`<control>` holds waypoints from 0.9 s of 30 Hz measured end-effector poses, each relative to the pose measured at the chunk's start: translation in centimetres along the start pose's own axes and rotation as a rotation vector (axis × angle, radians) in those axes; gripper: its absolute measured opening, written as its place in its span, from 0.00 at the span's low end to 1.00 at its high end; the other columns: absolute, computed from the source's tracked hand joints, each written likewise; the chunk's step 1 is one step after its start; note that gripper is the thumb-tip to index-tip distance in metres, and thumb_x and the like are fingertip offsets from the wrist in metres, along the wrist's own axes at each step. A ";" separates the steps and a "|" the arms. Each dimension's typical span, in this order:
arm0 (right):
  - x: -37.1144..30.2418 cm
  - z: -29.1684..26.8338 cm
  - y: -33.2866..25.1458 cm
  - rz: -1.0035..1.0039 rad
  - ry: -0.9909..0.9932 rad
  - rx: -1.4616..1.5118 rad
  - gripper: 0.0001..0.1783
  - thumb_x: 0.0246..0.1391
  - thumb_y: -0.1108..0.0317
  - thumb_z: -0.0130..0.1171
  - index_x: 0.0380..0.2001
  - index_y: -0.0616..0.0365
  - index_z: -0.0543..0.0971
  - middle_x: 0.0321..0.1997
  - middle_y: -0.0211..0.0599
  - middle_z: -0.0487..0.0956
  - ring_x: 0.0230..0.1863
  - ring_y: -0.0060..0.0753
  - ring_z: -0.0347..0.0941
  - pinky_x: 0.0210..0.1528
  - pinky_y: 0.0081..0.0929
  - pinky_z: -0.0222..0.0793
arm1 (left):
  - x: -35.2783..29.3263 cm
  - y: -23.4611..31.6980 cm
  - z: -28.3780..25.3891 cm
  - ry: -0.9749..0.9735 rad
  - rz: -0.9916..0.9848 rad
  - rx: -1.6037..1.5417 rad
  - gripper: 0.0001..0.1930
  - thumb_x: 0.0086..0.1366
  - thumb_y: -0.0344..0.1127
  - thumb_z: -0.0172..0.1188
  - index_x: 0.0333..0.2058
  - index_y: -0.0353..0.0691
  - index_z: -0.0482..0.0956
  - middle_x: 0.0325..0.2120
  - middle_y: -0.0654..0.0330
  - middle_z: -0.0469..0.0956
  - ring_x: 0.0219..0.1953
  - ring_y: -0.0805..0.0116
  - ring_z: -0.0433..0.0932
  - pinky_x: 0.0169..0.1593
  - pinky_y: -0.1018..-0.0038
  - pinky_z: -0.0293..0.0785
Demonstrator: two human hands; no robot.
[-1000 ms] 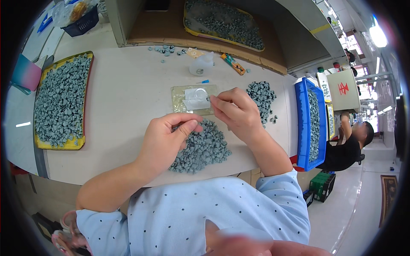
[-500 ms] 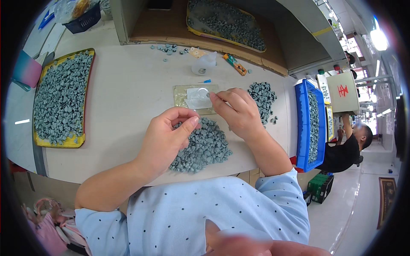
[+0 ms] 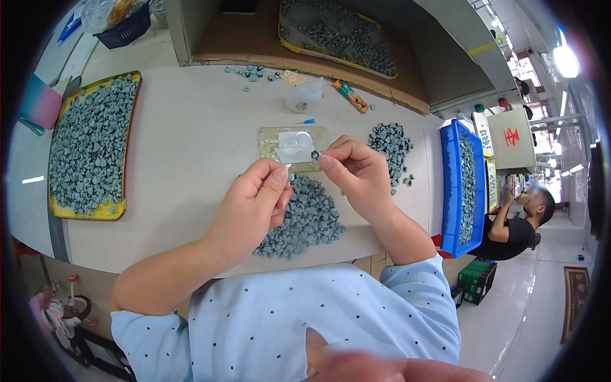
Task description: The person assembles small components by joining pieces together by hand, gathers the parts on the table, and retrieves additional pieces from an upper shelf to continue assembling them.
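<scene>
Between the thumb and forefinger of my right hand (image 3: pixel 364 178) is a small grey-green piece with a dark face (image 3: pixel 316 155). My left hand (image 3: pixel 245 207) is closed in a pinch close by, its fingertips apart from that piece; whatever it holds is too small to make out. Both hands are over the near edge of a yellowish pad (image 3: pixel 270 137) bearing white paper (image 3: pixel 289 155) and a clear round dish. Below them, a heap of grey-green pieces (image 3: pixel 302 223) lies on the table, partly covered by my left hand. A smaller heap with dark faces (image 3: pixel 389 143) sits to the right.
A yellow tray (image 3: pixel 102 213) full of pieces stands left, a blue bin (image 3: pixel 450 184) right. Beyond the pad are a blue-hubbed needle (image 3: pixel 309 121), a translucent bottle (image 3: pixel 302 97) and an orange-green packet (image 3: pixel 350 97). A shelf (image 3: pixel 242 48) rises behind. Another person (image 3: pixel 512 223) sits at right.
My right hand has drawn down slightly from the pad, and the piece in its fingers now shows. My left fingers have curled closer together. The other person has raised an arm.
</scene>
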State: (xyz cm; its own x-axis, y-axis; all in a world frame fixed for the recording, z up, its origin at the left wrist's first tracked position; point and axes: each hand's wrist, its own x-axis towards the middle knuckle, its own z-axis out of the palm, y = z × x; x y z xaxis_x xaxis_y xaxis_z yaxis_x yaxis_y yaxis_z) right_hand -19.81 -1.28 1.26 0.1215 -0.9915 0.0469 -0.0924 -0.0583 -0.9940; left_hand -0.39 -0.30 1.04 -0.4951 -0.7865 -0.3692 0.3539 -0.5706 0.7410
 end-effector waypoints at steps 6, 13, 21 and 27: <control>-0.3 0.7 0.4 -0.411 -0.024 -0.375 0.07 0.43 0.83 0.64 0.29 0.64 0.78 0.30 0.36 0.75 0.29 0.23 0.71 0.28 0.16 0.65 | -0.1 0.4 -0.2 -0.032 -0.119 -0.156 0.12 0.72 0.41 0.43 0.31 0.42 0.63 0.20 0.68 0.61 0.20 0.79 0.54 0.23 0.82 0.53; -0.3 1.4 0.6 -0.811 -0.022 -0.552 0.13 0.35 0.85 0.66 0.29 0.65 0.79 0.29 0.36 0.74 0.27 0.30 0.72 0.26 0.22 0.67 | -0.2 0.5 -0.2 -0.067 -0.163 -0.207 0.12 0.72 0.41 0.41 0.30 0.42 0.63 0.20 0.68 0.61 0.19 0.79 0.54 0.23 0.81 0.53; -0.1 1.1 0.3 -0.989 -0.093 -0.664 0.17 0.34 0.85 0.67 0.33 0.66 0.80 0.33 0.36 0.75 0.28 0.32 0.71 0.27 0.25 0.68 | -0.5 1.2 0.0 -0.074 -0.248 -0.193 0.14 0.72 0.42 0.40 0.26 0.43 0.61 0.17 0.70 0.58 0.17 0.80 0.51 0.21 0.80 0.49; -0.3 1.2 0.1 -1.020 -0.100 -0.710 0.17 0.34 0.84 0.67 0.33 0.66 0.80 0.33 0.37 0.76 0.29 0.33 0.71 0.28 0.26 0.69 | -0.5 1.1 -0.2 -0.089 -0.236 -0.138 0.17 0.72 0.44 0.41 0.24 0.44 0.59 0.15 0.72 0.55 0.17 0.81 0.51 0.20 0.80 0.47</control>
State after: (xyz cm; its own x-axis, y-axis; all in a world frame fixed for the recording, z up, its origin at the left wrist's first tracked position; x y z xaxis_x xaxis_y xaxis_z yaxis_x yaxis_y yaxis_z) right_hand -18.69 -0.84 1.03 0.5232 -0.4453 0.7266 -0.4210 -0.8764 -0.2340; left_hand 0.42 -0.62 1.95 -0.6423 -0.6077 -0.4671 0.3224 -0.7671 0.5547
